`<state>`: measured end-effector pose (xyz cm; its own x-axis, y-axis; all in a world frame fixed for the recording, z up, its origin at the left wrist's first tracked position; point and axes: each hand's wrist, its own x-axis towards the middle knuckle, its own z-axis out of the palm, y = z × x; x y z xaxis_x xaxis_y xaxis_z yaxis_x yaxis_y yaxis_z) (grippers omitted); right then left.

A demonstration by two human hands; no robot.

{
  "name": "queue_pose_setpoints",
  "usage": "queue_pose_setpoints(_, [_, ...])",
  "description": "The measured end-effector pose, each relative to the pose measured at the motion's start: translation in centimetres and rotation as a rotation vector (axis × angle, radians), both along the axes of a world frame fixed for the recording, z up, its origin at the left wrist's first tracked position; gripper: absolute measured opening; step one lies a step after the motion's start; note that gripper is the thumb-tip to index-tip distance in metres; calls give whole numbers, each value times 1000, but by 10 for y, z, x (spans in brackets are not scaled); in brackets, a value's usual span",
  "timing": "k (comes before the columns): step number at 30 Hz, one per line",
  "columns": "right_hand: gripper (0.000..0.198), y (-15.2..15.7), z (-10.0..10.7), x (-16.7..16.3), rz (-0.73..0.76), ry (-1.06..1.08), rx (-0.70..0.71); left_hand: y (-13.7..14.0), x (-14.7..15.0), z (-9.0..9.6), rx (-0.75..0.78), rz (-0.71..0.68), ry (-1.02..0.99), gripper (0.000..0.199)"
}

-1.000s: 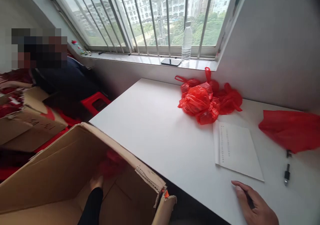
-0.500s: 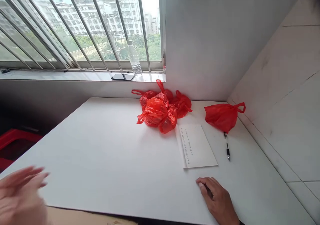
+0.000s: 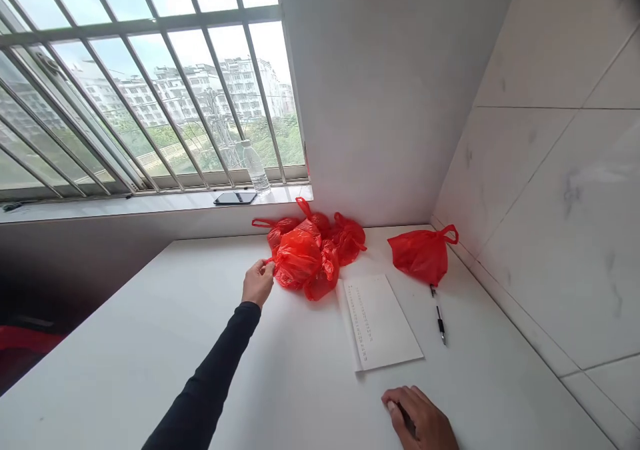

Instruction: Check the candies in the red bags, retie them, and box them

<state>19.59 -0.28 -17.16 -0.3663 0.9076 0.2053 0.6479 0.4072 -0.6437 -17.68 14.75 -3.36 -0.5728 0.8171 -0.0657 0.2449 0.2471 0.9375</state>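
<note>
My left hand (image 3: 258, 281), at the end of a black sleeve, reaches across the table. Its thumb and fingers pinch the knotted handle end of a red plastic bag (image 3: 299, 253), which looks round and full. This bag rests against several other tied red plastic bags (image 3: 349, 240) near the wall. At the bottom of the view my right hand (image 3: 420, 420) lies on the table, its fingers loosely curled and the thumb close to the index finger. I see nothing held in it. Just beyond this hand lies a booklet (image 3: 385, 320) with small printed or written marks in columns.
A separate red bag (image 3: 419, 257) stands at the right, with a black pen (image 3: 441, 327) in front of it. On the window sill are a phone (image 3: 235, 199) and a clear water bottle (image 3: 256, 170). Walls border the white table (image 3: 150, 343) at the back and right.
My left hand has come from the lower left to the pile and taken hold of a red bag's handle. My right hand stays on the table. The view has tilted up and shifted right.
</note>
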Motion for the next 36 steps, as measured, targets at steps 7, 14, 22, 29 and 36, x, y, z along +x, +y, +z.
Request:
queue_pose_setpoints(7, [29, 0, 10, 4, 44, 21, -49, -24, 43, 75, 376, -136, -210, 29])
queue_pose_setpoints(14, [27, 4, 31, 6, 49, 16, -151, -103, 99, 82, 121, -355, -319, 30])
queue_pose_setpoints(22, [54, 11, 76, 6, 19, 267, -563, -144, 142, 62, -46, -657, -291, 26])
queue_pose_setpoints(29, [19, 29, 100, -4, -76, 430, -475, -143, 132, 55, -29, -524, -422, 25])
queue_pose_setpoints(36, [28, 34, 99, 7, -160, 627, -658, -138, 118, 36, -181, -481, -523, 31])
